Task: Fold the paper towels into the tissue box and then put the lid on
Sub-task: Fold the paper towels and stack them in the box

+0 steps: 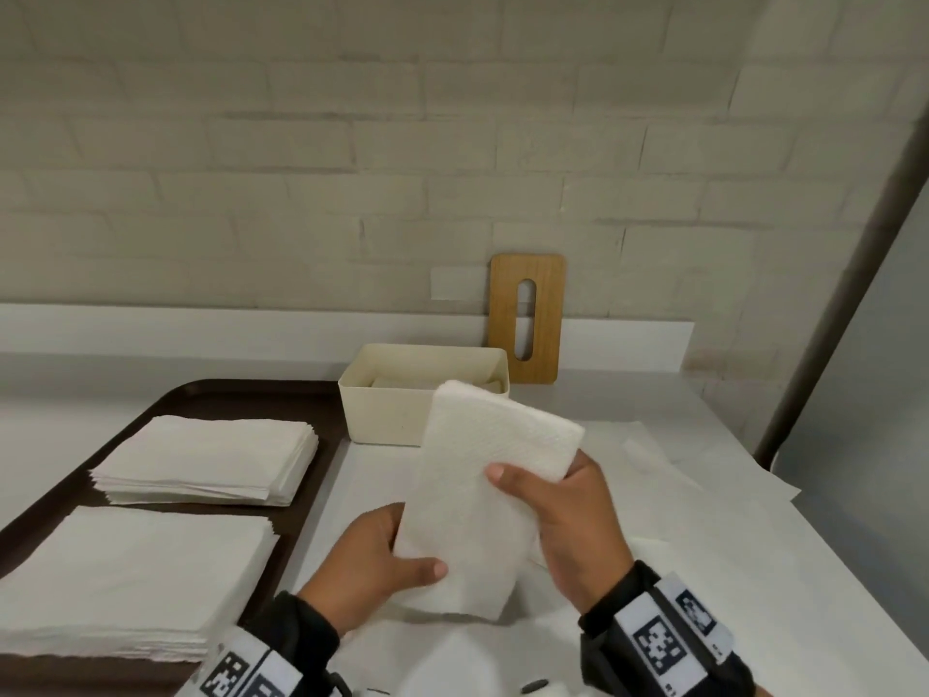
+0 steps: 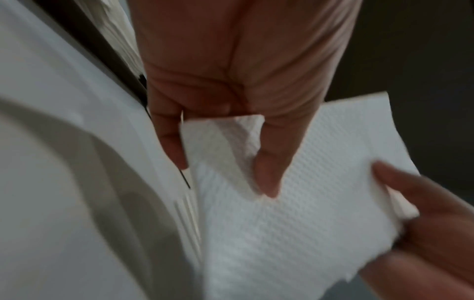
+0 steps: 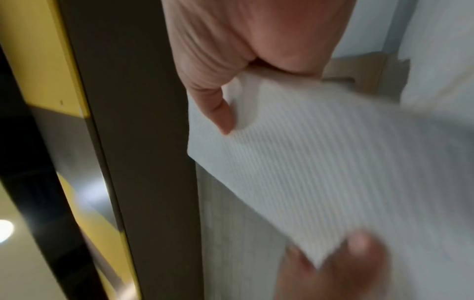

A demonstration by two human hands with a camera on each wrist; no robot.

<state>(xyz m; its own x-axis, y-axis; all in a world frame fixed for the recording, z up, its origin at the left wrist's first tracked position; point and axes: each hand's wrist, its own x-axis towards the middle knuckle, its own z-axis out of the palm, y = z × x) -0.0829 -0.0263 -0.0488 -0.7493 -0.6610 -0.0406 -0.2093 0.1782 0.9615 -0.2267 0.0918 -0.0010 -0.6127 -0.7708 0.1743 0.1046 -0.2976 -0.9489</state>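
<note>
I hold a folded white paper towel [image 1: 482, 490] in the air over the table, tilted with its far end toward the tissue box. My left hand [image 1: 412, 545] pinches its near left edge, thumb on top. My right hand [image 1: 533, 475] pinches its right edge, thumb on top and fingers behind. The left wrist view shows the embossed towel [image 2: 295, 213] pinched by my left hand [image 2: 223, 168]. The right wrist view shows the towel [image 3: 320, 162] under my right hand [image 3: 231, 113]. The cream tissue box [image 1: 392, 410] stands open behind it, with folded towels inside. Its wooden lid [image 1: 548, 319] leans upright against the wall.
A dark brown tray [image 1: 211, 399] at the left carries two stacks of flat paper towels, a far stack [image 1: 211, 455] and a near stack [image 1: 130, 576]. A loose white sheet [image 1: 678, 475] lies on the white table [image 1: 784, 570] to the right. A brick wall rises behind.
</note>
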